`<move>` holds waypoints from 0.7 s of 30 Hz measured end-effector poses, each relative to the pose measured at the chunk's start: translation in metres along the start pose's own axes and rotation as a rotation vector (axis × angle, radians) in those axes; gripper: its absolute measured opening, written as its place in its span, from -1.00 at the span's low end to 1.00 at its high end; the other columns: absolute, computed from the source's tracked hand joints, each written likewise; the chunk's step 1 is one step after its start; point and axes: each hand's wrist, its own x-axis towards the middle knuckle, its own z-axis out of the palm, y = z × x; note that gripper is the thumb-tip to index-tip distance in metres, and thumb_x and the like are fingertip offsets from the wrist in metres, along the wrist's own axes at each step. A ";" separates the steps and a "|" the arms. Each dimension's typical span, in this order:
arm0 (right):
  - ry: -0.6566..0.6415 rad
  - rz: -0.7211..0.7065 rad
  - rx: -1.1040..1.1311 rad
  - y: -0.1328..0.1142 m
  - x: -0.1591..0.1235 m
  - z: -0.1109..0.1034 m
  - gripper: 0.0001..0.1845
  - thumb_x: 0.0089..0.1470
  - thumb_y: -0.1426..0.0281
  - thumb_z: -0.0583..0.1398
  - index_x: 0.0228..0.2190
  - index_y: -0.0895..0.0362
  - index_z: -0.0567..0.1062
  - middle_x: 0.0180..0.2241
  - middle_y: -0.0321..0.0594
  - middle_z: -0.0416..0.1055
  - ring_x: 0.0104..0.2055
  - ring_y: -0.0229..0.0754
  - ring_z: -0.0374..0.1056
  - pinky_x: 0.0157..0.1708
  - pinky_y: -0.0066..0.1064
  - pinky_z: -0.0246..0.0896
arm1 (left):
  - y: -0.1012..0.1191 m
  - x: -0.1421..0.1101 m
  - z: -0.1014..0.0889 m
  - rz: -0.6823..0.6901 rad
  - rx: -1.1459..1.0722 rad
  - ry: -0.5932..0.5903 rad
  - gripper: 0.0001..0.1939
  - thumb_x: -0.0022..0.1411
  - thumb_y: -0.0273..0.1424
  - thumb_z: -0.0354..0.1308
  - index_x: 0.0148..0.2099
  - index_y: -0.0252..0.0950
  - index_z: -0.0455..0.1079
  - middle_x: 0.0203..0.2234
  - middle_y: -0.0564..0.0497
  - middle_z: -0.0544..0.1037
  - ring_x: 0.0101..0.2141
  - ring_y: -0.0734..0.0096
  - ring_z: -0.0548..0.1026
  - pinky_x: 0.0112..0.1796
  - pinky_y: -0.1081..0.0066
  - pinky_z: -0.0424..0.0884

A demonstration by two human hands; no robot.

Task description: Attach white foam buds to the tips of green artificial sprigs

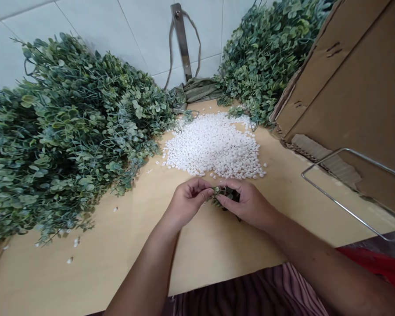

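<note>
Between my two hands is a small sprig of green artificial leaves point(228, 193), just in front of a heap of small white beads point(213, 142) on the table. My left hand point(192, 197) is closed, thumb and forefinger pinched at the sprig's left tip. On the other side, my right hand point(245, 202) has its fingers closed around the leafy part, which is partly hidden under the palm. The fingertips of both hands nearly meet. Whether a white bead is pinched between them is too small to make out.
Piles of artificial greenery point(85, 118) stand at the left and at the back right point(266, 57). A cardboard box point(345, 87) rises on the right, with a bent metal wire frame point(345, 202) before it. A metal strip point(181, 41) leans on the tiled wall. Loose white bits point(70, 260) lie on the table point(131, 245).
</note>
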 end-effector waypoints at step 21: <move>0.205 0.315 0.776 -0.008 0.006 -0.014 -0.87 -0.26 0.36 0.26 -0.64 0.15 0.43 -0.63 -0.34 0.34 -0.55 -0.35 0.24 -0.51 -0.53 0.16 | -0.012 0.007 -0.005 0.071 0.199 0.154 -0.91 0.01 -0.42 0.18 -0.39 -0.33 0.43 -0.61 0.09 0.40 -0.58 0.58 0.28 -0.53 0.53 0.19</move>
